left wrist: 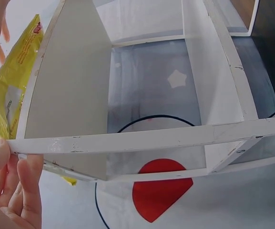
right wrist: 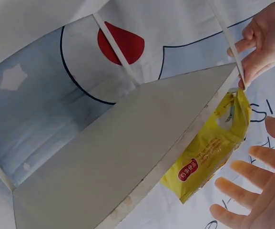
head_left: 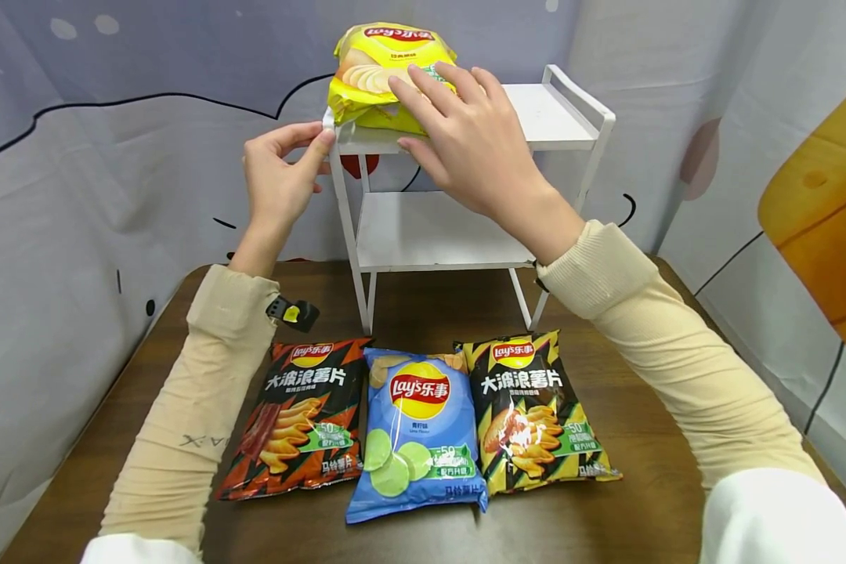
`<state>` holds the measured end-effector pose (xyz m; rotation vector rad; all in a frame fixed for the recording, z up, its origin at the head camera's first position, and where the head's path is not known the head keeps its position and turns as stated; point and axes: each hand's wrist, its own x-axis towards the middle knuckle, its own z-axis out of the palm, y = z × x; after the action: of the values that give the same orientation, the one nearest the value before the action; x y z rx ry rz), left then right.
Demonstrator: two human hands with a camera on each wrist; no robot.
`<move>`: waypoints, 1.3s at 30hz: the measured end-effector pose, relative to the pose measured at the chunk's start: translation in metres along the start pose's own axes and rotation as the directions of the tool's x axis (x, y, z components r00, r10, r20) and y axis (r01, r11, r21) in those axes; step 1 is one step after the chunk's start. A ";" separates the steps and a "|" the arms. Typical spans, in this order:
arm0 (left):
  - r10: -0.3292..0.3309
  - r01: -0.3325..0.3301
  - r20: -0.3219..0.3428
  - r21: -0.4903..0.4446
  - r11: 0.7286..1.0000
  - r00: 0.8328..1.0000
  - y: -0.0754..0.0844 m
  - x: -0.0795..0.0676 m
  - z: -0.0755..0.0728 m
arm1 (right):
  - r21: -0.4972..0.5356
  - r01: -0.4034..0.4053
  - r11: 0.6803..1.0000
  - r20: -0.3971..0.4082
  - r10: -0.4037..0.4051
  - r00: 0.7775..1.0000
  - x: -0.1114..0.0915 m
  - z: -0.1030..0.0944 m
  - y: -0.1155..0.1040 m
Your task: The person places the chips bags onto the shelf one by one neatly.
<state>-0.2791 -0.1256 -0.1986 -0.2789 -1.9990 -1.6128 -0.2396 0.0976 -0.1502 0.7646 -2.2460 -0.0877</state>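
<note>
One yellow Lay's bag (head_left: 381,72) "百事食品" | left fingers (head_left: 316,154) pinch white rack (head_left: 553,117) | right fingers (head_left: 417,102) spread

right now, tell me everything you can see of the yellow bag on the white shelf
The puffy, glossy yellow bag, apparently plastic film, shows a red logo and pale printed slices. Creased, with no opening visible, it rests on the white rectangular top shelf's left end. The right grip is close, without clear contact.

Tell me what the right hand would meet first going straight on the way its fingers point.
Most likely the yellow Lay's chip bag on the white rack; the right hand points at it, though the head view leaves any gap unclear.
</note>
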 end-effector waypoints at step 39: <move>0.024 -0.024 -0.040 0.006 1.000 0.999 0.002 -0.004 0.000 | -0.014 0.082 0.997 -0.133 -0.083 0.988 -0.116 0.014 -0.010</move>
<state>-0.2747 -0.1240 -0.1988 -0.2651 -1.9621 -1.5858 -0.1813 0.1506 -0.2364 0.8348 -2.0866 -0.0830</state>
